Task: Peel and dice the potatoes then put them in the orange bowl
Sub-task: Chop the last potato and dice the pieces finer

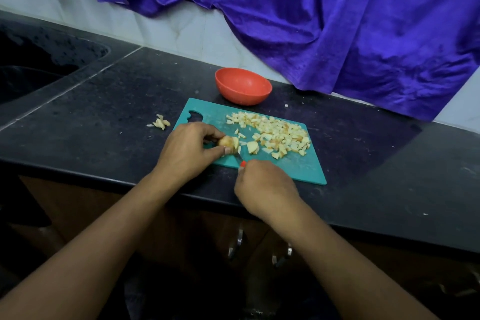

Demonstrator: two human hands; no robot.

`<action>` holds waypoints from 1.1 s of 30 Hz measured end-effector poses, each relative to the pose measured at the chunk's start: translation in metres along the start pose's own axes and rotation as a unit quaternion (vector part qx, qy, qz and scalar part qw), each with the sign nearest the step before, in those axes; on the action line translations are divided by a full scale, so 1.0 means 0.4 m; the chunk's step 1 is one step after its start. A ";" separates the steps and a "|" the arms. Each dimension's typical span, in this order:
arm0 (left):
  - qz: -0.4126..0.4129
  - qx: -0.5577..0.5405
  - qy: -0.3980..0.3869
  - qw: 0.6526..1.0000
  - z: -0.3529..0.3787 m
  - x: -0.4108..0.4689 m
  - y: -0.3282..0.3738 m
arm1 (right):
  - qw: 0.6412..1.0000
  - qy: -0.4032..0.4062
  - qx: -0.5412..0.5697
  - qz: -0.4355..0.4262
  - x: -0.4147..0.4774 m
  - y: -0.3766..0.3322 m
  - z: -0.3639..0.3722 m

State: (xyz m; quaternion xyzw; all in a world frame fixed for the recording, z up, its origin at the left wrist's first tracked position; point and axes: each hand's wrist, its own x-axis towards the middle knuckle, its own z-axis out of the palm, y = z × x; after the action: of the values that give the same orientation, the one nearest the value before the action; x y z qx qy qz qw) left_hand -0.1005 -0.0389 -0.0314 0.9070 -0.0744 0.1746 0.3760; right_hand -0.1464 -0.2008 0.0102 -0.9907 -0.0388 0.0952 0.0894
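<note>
On the teal cutting board [298,169], near its left end, your left hand [187,148] is pinching the potato stub [228,141] to steady it. Its long axis is running left-right, cut face pointing toward the diced pile [275,135]. Your right hand [265,184] is gripping the red-handled knife [240,160], blade crossing that axis for the slice.
</note>
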 end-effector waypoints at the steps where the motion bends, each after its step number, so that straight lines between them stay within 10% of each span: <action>1: 0.000 0.001 -0.002 1.000 0.000 0.000 0.002 | 0.997 -0.022 0.072 0.021 0.013 0.015 -0.006; 7: 0.007 0.008 -0.003 1.000 -0.005 -0.005 0.005 | 0.913 -0.157 0.356 0.119 0.027 0.048 -0.052; 15: 0.007 0.000 -0.002 1.000 -0.008 -0.008 0.001 | 0.975 -0.111 0.186 0.052 0.063 -0.004 -0.172; 33: -0.003 -0.003 0.004 1.000 -0.005 -0.004 -0.001 | 0.988 -0.144 0.043 0.025 0.086 -0.063 -0.191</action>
State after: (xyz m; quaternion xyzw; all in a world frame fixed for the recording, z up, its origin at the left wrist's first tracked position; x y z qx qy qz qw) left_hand -0.1024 -0.0373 -0.0310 0.9052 -0.0704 0.1770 0.3799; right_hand -0.0993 -0.1858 0.0825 -0.9627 -0.0220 0.2402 0.1228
